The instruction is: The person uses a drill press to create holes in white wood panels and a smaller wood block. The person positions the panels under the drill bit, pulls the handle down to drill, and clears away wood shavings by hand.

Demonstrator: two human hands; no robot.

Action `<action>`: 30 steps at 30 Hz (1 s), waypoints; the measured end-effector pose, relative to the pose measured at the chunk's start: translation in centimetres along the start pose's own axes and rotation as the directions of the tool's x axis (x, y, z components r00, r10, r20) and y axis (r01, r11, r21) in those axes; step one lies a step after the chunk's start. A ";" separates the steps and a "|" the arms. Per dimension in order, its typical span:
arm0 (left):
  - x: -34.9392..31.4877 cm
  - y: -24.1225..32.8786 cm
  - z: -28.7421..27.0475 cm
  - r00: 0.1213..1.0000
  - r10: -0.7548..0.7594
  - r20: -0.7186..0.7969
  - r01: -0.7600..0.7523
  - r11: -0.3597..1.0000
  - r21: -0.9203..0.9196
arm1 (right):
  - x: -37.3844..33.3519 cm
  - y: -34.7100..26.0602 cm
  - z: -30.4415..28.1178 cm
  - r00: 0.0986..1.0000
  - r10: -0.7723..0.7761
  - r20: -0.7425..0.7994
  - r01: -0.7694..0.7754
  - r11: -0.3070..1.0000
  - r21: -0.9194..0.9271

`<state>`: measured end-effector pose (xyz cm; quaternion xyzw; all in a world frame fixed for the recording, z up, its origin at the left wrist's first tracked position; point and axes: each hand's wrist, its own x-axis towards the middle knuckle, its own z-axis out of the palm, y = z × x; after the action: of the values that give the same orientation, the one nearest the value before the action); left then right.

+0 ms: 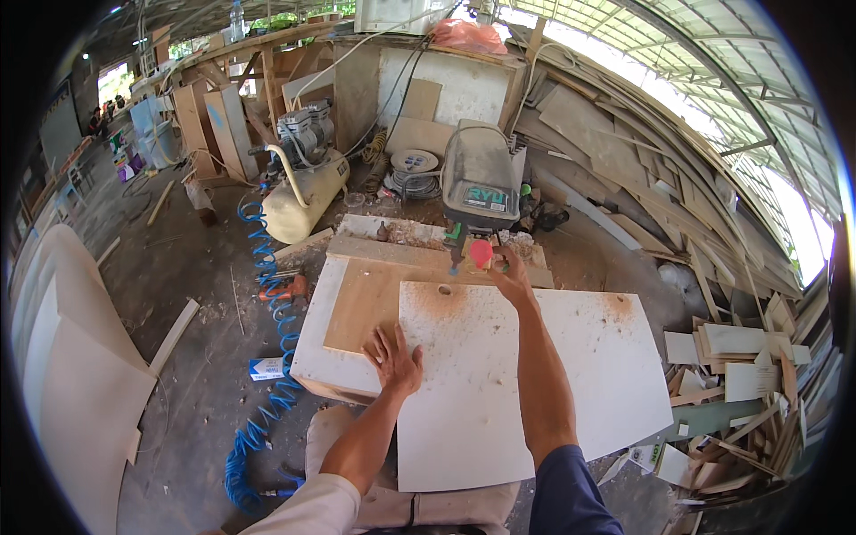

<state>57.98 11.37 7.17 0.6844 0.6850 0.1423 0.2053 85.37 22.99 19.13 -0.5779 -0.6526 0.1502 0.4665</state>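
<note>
A white board [553, 383] lies across the work surface. Near its far edge are a round hole [444, 290] and a second hole [619, 301], both ringed with brown sawdust. My left hand [393, 358] rests open at the board's left edge, partly over a brown wooden panel [361, 308]. Beyond the board stands a drill press [481, 178] with a dusty dark housing. My right hand [513, 276] reaches to its red-topped switch [481, 253], fingers extended beside it. Whether the fingertips touch the switch is hard to see. Wood chips are scattered over the board.
To the left, a cream air compressor [308, 196] stands on the floor, with a coiled blue hose [283, 334] running toward me. An orange power tool [287, 291] lies beside the hose. Stacked boards [624, 152] lean at the right, above a pile of offcuts [740, 374].
</note>
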 end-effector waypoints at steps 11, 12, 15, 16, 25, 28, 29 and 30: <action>-0.1 -0.1 0.6 0.997 0.038 -0.074 -0.036 0.999 0.020 | 0.3 -3.3 1.3 0.960 0.177 -0.216 -0.211 0.967 -0.145; 0.0 -0.3 0.7 0.995 0.041 -0.094 -0.038 0.999 0.034 | 0.0 -3.7 1.5 0.960 0.176 -0.218 -0.215 0.962 -0.169; -0.2 -0.2 0.5 1.000 0.012 -0.029 -0.012 0.999 0.031 | -0.5 -4.2 1.8 0.961 0.164 -0.221 -0.218 0.944 -0.247; -0.2 0.0 0.4 1.000 0.017 -0.025 -0.017 1.000 0.026 | -0.5 -4.3 1.8 0.963 0.157 -0.218 -0.215 0.937 -0.275; -0.1 -0.1 0.5 0.999 0.030 -0.039 -0.029 0.999 0.020 | -0.6 -3.7 2.0 0.967 0.162 -0.196 -0.213 0.937 -0.278; -0.2 -0.2 0.6 0.998 0.036 -0.048 -0.036 0.999 0.013 | -0.7 -4.1 2.0 0.966 0.177 -0.188 -0.225 0.936 -0.271; -0.2 -0.2 0.7 0.997 0.044 -0.064 -0.044 0.999 0.012 | -0.7 -4.3 1.9 0.965 0.189 -0.183 -0.234 0.936 -0.263; -0.2 -0.2 0.8 0.995 0.052 -0.081 -0.051 0.999 0.011 | -0.6 -4.3 2.0 0.964 0.189 -0.189 -0.235 0.936 -0.262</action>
<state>58.18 11.12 6.38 0.6964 0.6754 0.1722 0.1707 81.11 21.85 21.01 -0.7156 -0.5614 0.0583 0.4115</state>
